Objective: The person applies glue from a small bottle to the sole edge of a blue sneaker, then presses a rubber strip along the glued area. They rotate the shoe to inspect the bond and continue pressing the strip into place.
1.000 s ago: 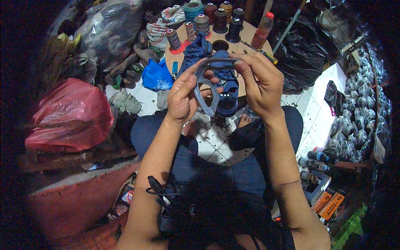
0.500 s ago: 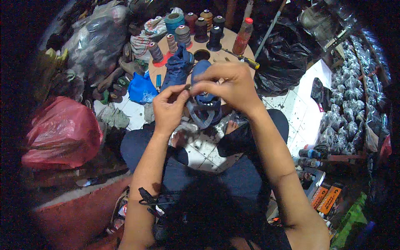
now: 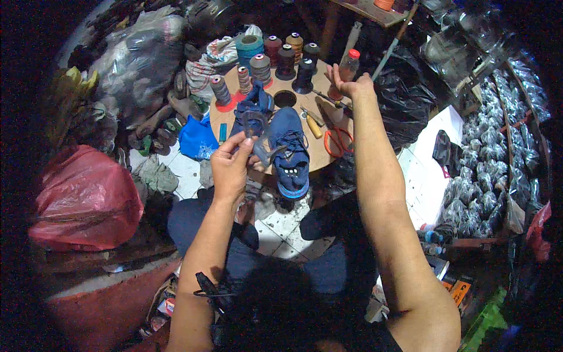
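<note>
My left hand (image 3: pixel 230 170) pinches a dark grey, curved strip (image 3: pixel 267 154) between thumb and fingers, over the near edge of the round table. Just right of the strip lies a blue lace-up shoe (image 3: pixel 286 138), its near end over the table edge. A second blue shoe (image 3: pixel 251 108) is behind the strip, partly hidden. My right hand (image 3: pixel 353 85) is stretched to the far right of the table with fingers apart, at a red-capped clear bottle (image 3: pixel 349 66). It covers part of the bottle; whether they touch is unclear.
Several thread spools (image 3: pixel 285 61) stand along the back of the round wooden table (image 3: pixel 314 161). Orange-handled scissors (image 3: pixel 338 141) and a yellow-handled tool (image 3: pixel 315 126) lie at its right. A red plastic bag (image 3: pixel 85 196) sits at left, black bags (image 3: pixel 407 88) at right.
My right hand has left my left hand and reached away to the bottle. My left hand has drawn slightly down and left, holding the strip beside the shoe. The view has shifted a little.
</note>
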`<act>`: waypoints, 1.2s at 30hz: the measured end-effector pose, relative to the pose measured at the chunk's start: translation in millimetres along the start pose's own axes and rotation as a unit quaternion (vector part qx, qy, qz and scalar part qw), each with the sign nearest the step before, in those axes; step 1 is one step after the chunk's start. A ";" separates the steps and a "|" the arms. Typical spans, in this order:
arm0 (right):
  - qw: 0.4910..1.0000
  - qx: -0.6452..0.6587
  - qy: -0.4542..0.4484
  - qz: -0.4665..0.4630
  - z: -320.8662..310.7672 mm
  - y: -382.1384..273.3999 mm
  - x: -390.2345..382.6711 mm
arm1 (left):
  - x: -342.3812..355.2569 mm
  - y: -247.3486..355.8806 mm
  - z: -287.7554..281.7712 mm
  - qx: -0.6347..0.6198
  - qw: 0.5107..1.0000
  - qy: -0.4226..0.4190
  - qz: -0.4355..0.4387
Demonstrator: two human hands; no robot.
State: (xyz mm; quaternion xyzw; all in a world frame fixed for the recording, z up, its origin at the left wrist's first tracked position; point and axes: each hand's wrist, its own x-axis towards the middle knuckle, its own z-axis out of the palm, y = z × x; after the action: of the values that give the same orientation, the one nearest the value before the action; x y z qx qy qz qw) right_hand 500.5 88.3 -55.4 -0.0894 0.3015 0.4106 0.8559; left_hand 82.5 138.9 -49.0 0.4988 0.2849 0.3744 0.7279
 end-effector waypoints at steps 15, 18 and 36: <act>0.995 -0.078 -0.019 -0.053 12.5 -23.9 74.3 | 0.9 6.4 4.2 -0.004 0.998 0.000 -0.063; 0.987 -0.141 -0.039 -0.072 11.8 2.5 30.5 | 1.7 8.0 6.9 -0.012 0.999 -0.008 -0.048; 0.834 -0.354 -0.347 -0.243 -64.2 84.6 -292.9 | -61.9 33.2 19.5 -0.038 0.980 -0.136 -0.142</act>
State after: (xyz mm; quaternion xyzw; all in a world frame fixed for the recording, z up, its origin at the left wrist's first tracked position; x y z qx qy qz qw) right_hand 267.2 -72.7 73.8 -0.3086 -0.2128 0.2724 0.8862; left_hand 54.7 84.9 -8.6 0.4713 0.2369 0.2069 0.8240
